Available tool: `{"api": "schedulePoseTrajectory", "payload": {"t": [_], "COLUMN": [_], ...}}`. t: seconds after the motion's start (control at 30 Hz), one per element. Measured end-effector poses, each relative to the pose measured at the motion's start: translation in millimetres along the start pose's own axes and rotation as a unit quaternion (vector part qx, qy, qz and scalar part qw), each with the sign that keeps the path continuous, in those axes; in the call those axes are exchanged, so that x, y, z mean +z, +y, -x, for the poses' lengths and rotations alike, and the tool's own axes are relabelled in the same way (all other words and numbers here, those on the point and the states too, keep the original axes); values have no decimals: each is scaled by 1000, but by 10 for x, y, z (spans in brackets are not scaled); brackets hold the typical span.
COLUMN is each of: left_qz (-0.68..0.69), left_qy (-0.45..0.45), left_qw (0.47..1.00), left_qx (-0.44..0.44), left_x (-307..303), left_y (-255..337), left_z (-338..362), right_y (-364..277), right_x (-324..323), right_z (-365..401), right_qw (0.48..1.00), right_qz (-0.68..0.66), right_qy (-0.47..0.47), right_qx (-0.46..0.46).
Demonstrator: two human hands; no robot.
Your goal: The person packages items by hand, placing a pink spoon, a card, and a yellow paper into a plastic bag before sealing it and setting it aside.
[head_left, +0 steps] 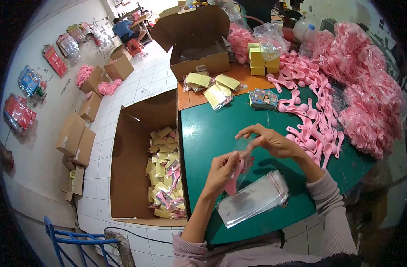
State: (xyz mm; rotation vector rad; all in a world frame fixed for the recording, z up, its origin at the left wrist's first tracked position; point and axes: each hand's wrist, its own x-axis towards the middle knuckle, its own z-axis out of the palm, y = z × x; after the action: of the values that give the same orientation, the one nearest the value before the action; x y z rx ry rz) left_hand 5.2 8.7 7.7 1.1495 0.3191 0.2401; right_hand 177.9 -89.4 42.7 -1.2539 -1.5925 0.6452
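Above the green tabletop (203,133), my left hand (221,169) is closed around a pink plastic spoon (232,181), whose handle points down toward me. Its other end is partly hidden by the fingers and a clear plastic bag (242,144). My right hand (272,141) has its fingers curved at the upper part of that bag, apparently pinching its edge. Below both hands lies a stack of clear plastic bags (256,200). A stack of printed cards (264,99) sits farther back, beside a heap of loose pink spoons (316,120).
To the left stands a deep cardboard box (141,155) holding many yellow-carded packets (168,173). Bagged pink spoons (368,89) pile up at right. Yellow card stacks (256,60) and an open carton (199,64) are at the back. A person (123,30) sits far off.
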Motion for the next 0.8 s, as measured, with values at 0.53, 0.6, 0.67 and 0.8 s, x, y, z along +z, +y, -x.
{"api": "schedulePoseTrajectory", "payload": {"t": [0.53,0.6,0.67,0.8], "left_qz": [-41,-44,-66,-76], "left_qy": [23,23,33,47], "left_qw": [999,999,996,994], "left_qx": [-22,-4,44,59], "left_x": [22,-3,-14,15], "left_y": [81,61,39,29], "left_z": [-6,-17,-27,-42], "right_y": [1231,833,314,-328], "right_x": [-1259,-1134,-940,-474], "right_z": [-211,-236,-198,-32], "right_qw": [843,837,933,961], "right_qz": [408,412,82,41], "right_qy": [328,313,210,150], "right_qx": [124,177,279,227]}}
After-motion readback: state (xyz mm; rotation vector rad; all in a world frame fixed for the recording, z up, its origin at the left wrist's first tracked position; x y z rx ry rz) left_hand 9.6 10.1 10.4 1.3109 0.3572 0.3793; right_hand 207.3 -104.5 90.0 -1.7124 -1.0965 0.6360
